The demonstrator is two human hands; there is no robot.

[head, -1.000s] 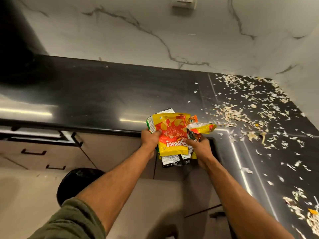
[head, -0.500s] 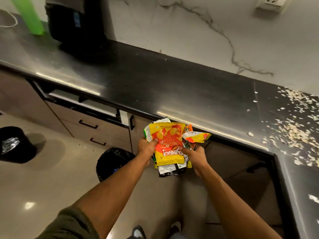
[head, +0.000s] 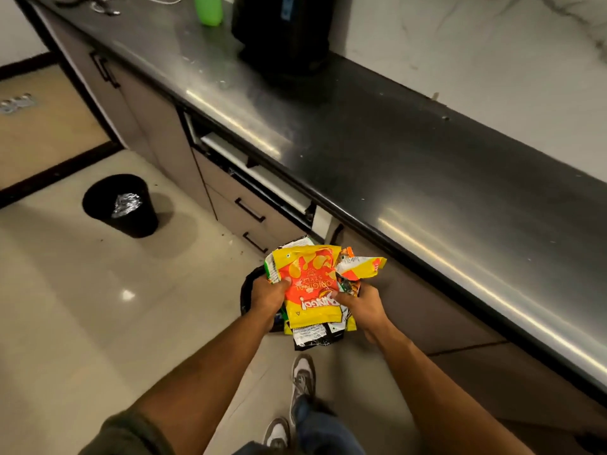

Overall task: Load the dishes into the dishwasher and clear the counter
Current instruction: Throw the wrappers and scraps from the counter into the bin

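A bundle of empty snack wrappers, the top one yellow and orange, hangs over the floor in front of the counter. My left hand grips its left side and my right hand grips its right side. Directly under the bundle sits a black bin, mostly hidden by the wrappers and my left hand. The black counter runs diagonally from top left to lower right. Beneath it, the dishwasher door stands slightly ajar.
A second black bin with crumpled foil inside stands on the floor at left. A black appliance and a green bottle sit at the back of the counter. Drawers with black handles lie below. My shoes are on the tiled floor.
My view has swung left and down, away from the scrap-strewn counter corner. Both hands have carried the wrapper bundle off the counter edge to above the nearer black bin.
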